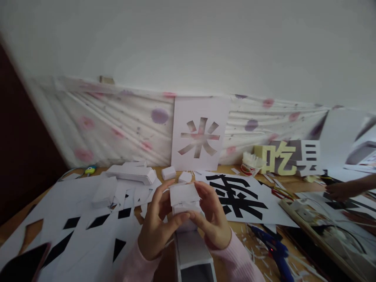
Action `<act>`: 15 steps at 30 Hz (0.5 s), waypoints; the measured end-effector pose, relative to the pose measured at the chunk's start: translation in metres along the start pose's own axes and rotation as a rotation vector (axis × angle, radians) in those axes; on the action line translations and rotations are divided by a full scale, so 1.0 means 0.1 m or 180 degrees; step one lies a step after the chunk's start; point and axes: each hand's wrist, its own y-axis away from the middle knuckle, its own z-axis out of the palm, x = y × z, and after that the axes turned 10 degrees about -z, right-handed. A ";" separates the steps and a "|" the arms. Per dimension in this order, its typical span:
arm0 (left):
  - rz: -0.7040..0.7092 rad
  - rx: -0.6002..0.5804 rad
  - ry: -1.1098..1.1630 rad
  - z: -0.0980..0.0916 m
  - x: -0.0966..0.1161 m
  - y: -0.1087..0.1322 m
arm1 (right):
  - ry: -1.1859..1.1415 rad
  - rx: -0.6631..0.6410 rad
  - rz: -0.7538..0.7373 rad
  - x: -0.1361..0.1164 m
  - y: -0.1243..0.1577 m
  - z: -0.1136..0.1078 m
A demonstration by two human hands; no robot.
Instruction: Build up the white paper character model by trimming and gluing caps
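Note:
Between my two hands is a small white paper box piece (185, 196), with a flap or panel tilted up on its top. My left hand (157, 223) grips its left side, thumb along the near face. On the right side, my right hand (213, 219) holds it the same way, the two thumb tips nearly meeting. Just below and nearer to me lies a longer white box-like paper form (194, 252) with a dark end. Two small white paper blocks (168, 172) sit beyond my fingers.
Cut white sheets (79, 235) cover the left. A printed sheet with a black character (241, 196) lies to the right, near a blue glue gun (274, 250) and a power strip (311, 223). A character cut-out board (201, 105) leans behind. Another person's hand (340, 192) is at far right.

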 end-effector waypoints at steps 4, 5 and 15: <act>0.0258 -0.0096 -0.0238 0.04 0.07 0.00 | 0.0027 -0.0186 -0.0061 -0.09 -0.05 -0.05; 0.0352 -0.0164 -0.0263 0.05 0.11 -0.02 | 0.0017 -0.0207 -0.0108 -0.11 -0.08 -0.06; 0.1216 -0.0019 -0.0710 0.23 0.26 -0.31 | -0.0820 0.0133 -0.0179 -0.11 -0.48 -0.15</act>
